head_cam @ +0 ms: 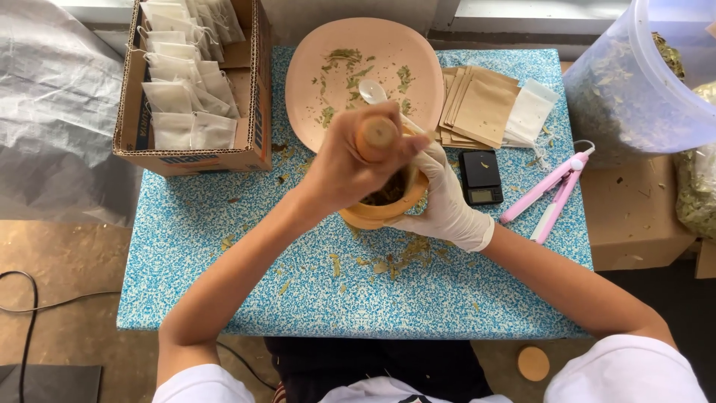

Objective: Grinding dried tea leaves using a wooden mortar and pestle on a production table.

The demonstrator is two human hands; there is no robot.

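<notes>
The bare left hand [344, 168] is closed around a wooden pestle [377, 137] standing in a wooden mortar [373, 215] at mid-table. The gloved right hand [446, 201] wraps the mortar's side, just before a pink plate [306, 75].

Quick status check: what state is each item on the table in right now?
Left hand: bare, gripping the wooden pestle.
Right hand: gloved, steadying the mortar.
Mortar: upright, dried leaves inside.
Pink plate: leaf bits scattered, spoon on it.
Cardboard box: open, holding white bags.
Pink sealer: open, lying flat.
</notes>
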